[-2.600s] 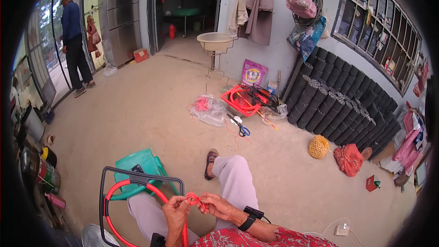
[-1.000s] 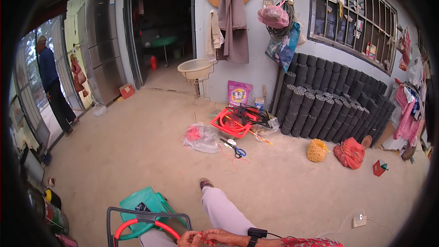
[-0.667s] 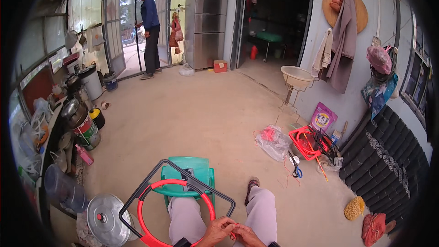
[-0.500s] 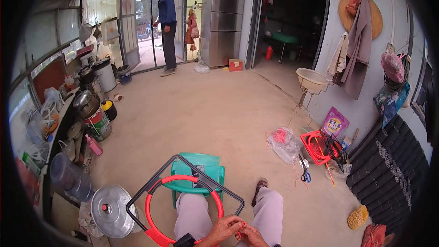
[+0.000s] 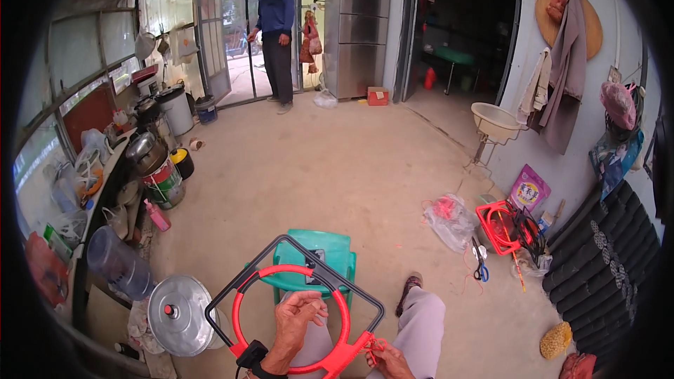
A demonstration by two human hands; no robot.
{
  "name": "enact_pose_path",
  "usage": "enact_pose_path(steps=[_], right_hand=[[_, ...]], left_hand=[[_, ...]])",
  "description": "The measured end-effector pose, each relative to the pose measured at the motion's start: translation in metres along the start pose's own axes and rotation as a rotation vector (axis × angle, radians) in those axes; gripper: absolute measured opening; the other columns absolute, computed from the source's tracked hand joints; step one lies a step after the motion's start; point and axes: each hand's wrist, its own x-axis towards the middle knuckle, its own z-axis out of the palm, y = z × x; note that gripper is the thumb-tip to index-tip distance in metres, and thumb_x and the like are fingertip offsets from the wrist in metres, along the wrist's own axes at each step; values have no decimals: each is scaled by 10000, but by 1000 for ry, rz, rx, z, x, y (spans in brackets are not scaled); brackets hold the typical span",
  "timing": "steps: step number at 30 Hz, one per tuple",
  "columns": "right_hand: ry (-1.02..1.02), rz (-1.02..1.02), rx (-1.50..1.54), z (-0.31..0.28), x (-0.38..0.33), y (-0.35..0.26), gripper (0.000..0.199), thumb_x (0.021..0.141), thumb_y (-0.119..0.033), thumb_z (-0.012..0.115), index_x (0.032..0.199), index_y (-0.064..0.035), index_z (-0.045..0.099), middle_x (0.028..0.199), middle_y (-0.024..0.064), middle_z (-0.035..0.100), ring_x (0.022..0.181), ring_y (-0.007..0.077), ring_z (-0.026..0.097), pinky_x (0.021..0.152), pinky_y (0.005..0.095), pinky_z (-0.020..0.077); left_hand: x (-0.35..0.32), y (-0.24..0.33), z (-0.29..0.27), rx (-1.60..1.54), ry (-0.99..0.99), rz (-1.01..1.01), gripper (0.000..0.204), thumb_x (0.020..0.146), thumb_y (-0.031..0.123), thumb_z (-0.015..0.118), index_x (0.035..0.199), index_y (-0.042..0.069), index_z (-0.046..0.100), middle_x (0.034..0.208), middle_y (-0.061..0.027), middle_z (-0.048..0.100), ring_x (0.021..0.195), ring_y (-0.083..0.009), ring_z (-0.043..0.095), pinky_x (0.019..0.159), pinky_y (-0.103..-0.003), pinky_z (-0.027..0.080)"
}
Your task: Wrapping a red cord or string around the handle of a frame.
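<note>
A black tubular frame with a red ring (image 5: pixel 236 316) joined to it lies across my lap. My left hand (image 5: pixel 296 323) is raised over the ring's opening, its fingers loosely bent and holding nothing that I can see. A small black box (image 5: pixel 251 355) sits at my left wrist. Beside the ring's lower right part, my right hand (image 5: pixel 390 361) pinches a thin red cord (image 5: pixel 372 356), partly hidden by the fingers. Beyond the ring stands a green plastic stool (image 5: pixel 319 240), with a dark flat object (image 5: pixel 314 267) on its seat.
A person (image 5: pixel 276 21) stands at the far doorway. On the left are a pot lid (image 5: pixel 180 314), a clear water jug (image 5: pixel 119 260) and a cluttered counter. To the right lie scissors (image 5: pixel 480 261), a plastic bag (image 5: pixel 449 221), a red basket (image 5: pixel 496 228) and stacked black tubes (image 5: pixel 597 260).
My left hand has left my right hand and moved up and left over the ring. My right hand keeps its pinch. The view has shifted slightly; the person at the doorway has turned toward me.
</note>
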Motion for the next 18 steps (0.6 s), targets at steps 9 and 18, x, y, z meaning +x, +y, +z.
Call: enact_pose_path(steps=[9, 18], right_hand=[[-64, 31, -126, -10, 5, 7, 358, 899, -120, 519, 1236, -6, 559, 1020, 53, 647, 756, 112, 585, 669, 233, 486], [117, -89, -6, 7, -15, -22, 328, 907, -159, 530, 1159, 37, 606, 822, 12, 646, 717, 73, 563, 644, 192, 456]], left_hand=[[8, 28, -1, 83, -175, -40, 636, 872, 50, 606, 1417, -39, 291, 892, -160, 668, 715, -211, 665, 567, -275, 537], [23, 102, 24, 176, -167, 365, 336, 885, 80, 625, 1189, -46, 558, 874, -120, 670, 750, -153, 648, 609, -247, 524]])
